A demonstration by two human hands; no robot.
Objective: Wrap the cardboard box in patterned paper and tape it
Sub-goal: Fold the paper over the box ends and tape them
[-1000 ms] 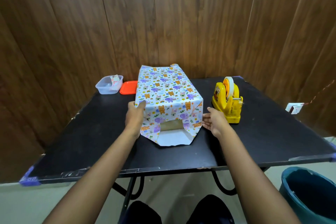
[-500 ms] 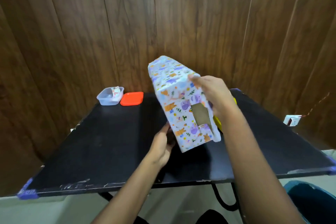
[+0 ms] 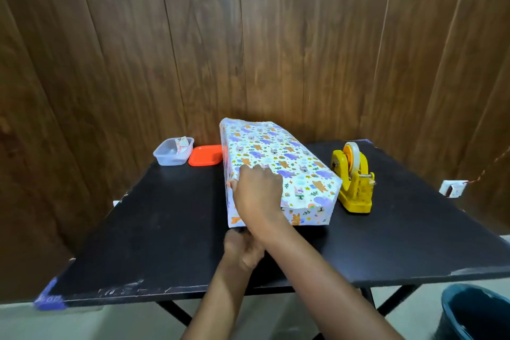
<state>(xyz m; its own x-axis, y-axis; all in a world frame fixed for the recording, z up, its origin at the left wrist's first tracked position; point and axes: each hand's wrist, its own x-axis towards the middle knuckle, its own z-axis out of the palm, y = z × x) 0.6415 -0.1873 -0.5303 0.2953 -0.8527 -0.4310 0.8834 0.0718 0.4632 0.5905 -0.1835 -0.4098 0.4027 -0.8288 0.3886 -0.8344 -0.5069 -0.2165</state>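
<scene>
The cardboard box, covered in white paper with a purple and orange animal print, lies flat on the black table with its long side running away from me. My right hand lies over its near left top corner, fingers bent over the edge. My left hand is curled on the table just in front of the box's near bottom edge, partly hidden under my right forearm. A yellow tape dispenser stands right beside the box on its right.
A clear plastic container and an orange lid sit at the table's far left, close to the box's far end. A wooden wall stands behind the table. A dark teal bucket is on the floor at lower right.
The box was lifted and turned over in the air, and now lies flat on the table again. My right hand moved to its near left corner; my left hand dropped below it.
</scene>
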